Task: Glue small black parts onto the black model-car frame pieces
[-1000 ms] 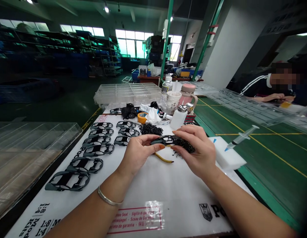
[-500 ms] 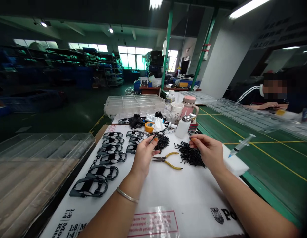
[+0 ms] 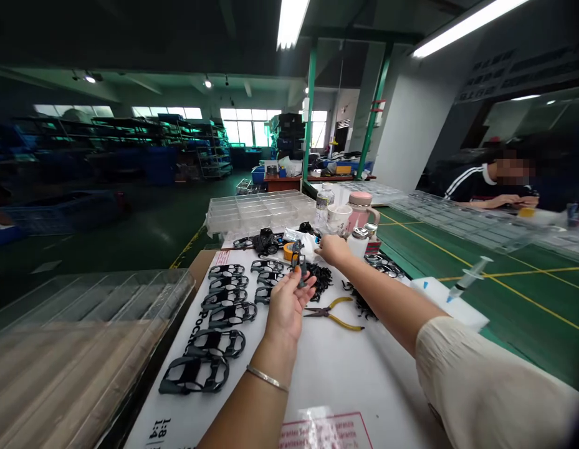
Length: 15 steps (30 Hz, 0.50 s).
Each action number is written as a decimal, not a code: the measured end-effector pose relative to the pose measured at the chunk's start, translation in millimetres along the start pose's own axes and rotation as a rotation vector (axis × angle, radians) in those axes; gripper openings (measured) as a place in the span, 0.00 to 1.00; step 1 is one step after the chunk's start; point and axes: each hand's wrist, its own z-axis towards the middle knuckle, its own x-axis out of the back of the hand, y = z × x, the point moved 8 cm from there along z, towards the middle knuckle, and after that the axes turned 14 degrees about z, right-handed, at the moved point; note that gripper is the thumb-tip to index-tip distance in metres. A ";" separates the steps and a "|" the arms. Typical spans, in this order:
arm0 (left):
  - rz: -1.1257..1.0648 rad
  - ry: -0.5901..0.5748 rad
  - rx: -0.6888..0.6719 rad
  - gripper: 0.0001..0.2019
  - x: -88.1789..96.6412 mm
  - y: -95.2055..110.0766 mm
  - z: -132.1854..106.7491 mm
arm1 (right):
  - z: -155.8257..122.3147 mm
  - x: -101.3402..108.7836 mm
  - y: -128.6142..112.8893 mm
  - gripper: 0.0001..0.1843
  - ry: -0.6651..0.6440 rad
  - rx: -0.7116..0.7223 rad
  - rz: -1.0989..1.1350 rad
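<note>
My left hand (image 3: 287,302) holds a small black plastic frame part (image 3: 297,257) upright between thumb and fingers, above the white sheet. Reaching across to the back, my right hand (image 3: 334,251) has its fingers drawn together at the edge of a crumpled white tissue (image 3: 308,246); whatever its fingertips grip is hidden. A heap of small black strips (image 3: 321,284) lies just behind my left hand. A second heap of strips (image 3: 364,307) is partly covered by my right forearm. Pliers with yellow handles (image 3: 336,313) lie with handles apart in front of the heaps.
Black frame parts (image 3: 196,374) lie in rows at left. Behind are a roll of orange tape (image 3: 289,251), a black model car (image 3: 267,242), a white bottle (image 3: 358,244) and a pink jug (image 3: 361,212). A syringe (image 3: 469,280) rests on white foam. Another person sits at far right.
My right hand has moved from above the right heap of strips, leftward and back to the tissue. My left hand has turned the frame part more upright. The camera view has shifted.
</note>
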 end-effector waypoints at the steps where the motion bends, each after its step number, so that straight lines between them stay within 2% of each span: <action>1: 0.004 0.001 -0.007 0.06 0.4 1.0 0.1 | 4.7 -3.8 2.2 0.16 0.004 -0.030 0.013; 4: 0.022 0.004 -0.013 0.06 0.2 1.8 0.3 | 12.8 -4.4 7.2 0.15 0.032 -0.063 0.113; 7: 0.042 0.008 -0.012 0.06 -0.9 0.5 -0.2 | 19.0 12.2 7.5 0.15 0.086 -0.024 0.302; 11: 0.072 0.005 -0.029 0.06 -1.1 -0.1 -0.7 | 23.8 58.2 6.7 0.16 0.223 0.050 0.627; 15: 0.107 0.001 -0.056 0.07 0.1 1.3 -0.6 | 14.1 113.7 13.0 0.21 0.337 0.139 0.902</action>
